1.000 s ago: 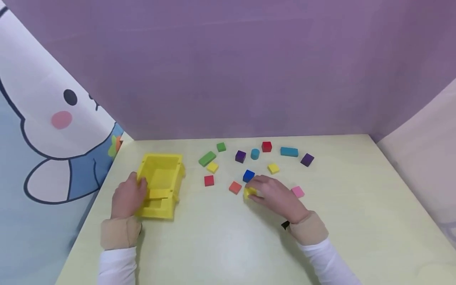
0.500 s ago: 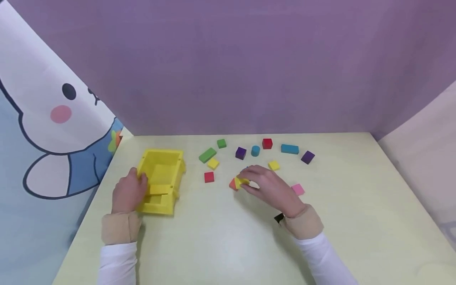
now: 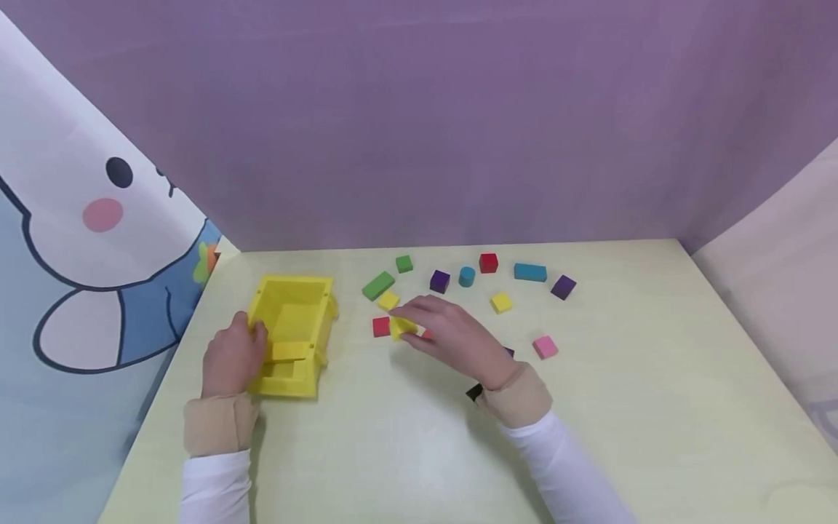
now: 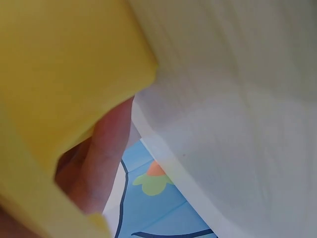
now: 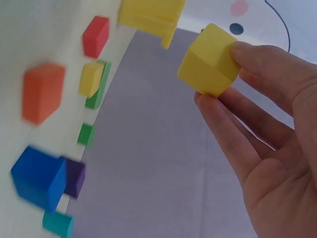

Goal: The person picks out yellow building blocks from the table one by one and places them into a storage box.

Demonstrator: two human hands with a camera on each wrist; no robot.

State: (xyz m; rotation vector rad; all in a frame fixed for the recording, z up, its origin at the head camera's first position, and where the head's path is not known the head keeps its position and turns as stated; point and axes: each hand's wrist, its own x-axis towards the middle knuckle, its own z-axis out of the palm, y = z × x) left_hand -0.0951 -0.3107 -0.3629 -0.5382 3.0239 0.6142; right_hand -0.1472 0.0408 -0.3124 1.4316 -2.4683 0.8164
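Observation:
A yellow plastic bin (image 3: pixel 330 309) stands at the left of the table, its open top facing up. My left hand (image 3: pixel 232 356) grips its left wall, and fingers show behind the yellow plastic in the left wrist view. Between thumb and fingertips, my right hand (image 3: pixel 452 335) pinches a yellow cube (image 5: pixel 210 59), held over the table right of the bin. A red cube (image 3: pixel 381 327) lies just left of the held cube in the head view. Mostly covered by the right hand is an orange block (image 5: pixel 43 91); the blue cube (image 5: pixel 39 176) is hidden from the head view.
Toward the back lie green blocks (image 3: pixel 378 286), yellow blocks (image 3: pixel 501 303), purple cubes (image 3: pixel 440 282), a blue-green cylinder (image 3: pixel 467 276), another red cube (image 3: pixel 488 263) and a blue bar (image 3: pixel 530 272). A pink block (image 3: pixel 545 347) sits farther right. A purple curtain (image 3: pixel 445 131) hangs behind the table.
My right hand has carried the yellow cube leftward, from beside the blue cube, past the orange block, to near the red cube. My left hand keeps its grip on the bin.

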